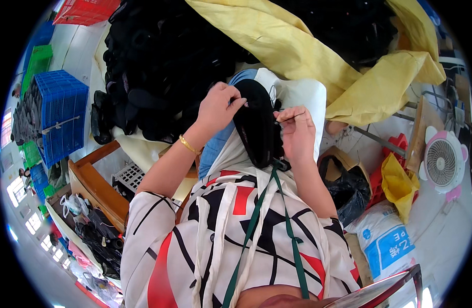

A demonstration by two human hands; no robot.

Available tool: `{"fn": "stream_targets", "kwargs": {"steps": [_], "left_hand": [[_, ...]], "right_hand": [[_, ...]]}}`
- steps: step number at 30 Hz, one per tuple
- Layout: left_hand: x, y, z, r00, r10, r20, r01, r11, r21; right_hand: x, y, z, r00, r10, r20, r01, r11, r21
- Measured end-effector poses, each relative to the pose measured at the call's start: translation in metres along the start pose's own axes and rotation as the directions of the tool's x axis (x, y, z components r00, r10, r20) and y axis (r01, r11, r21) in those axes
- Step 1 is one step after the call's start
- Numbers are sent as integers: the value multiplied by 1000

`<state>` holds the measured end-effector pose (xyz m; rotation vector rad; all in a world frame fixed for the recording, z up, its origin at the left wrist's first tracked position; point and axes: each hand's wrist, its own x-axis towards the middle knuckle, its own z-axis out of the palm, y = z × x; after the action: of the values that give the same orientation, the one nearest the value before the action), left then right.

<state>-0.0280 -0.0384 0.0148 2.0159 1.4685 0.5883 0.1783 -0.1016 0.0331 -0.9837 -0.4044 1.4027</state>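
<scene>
A black cloth shoe (252, 120) lies over my lap, its opening toward me and a small pinkish patch by its upper left edge. My left hand (218, 107) is closed at that edge, thumb and fingertips pinched against the shoe. On the other side, my right hand (298, 132) is closed, with thumb and forefinger pinching a thin dark strand, like thread or a needle. A fine loop of thread (272, 93) shows against the white cloth (302, 92) beneath. What lies under the right fingers is partly hidden.
A big heap of black shoes (154, 66) rises beyond my left arm. Yellow sheeting (287, 41) stretches across the far side. To the left stand a blue crate (64, 118) and a wooden stool (100, 190); to the right, a black plastic bag (349, 182), a fan (444, 160) and a white sack (385, 241).
</scene>
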Motion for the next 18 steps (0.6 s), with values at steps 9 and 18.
{"fn": "stream_targets", "kwargs": {"steps": [9,18], "left_hand": [[-4,23,-13,991,55,123,-43,994,-97],[13,33,9,983,-140,118,106,960,261]], "right_hand": [[-51,-67,-98,930,-158,332,354,141,-925],[-23,-30,-70,997,-57,42,68,586,-807]]}}
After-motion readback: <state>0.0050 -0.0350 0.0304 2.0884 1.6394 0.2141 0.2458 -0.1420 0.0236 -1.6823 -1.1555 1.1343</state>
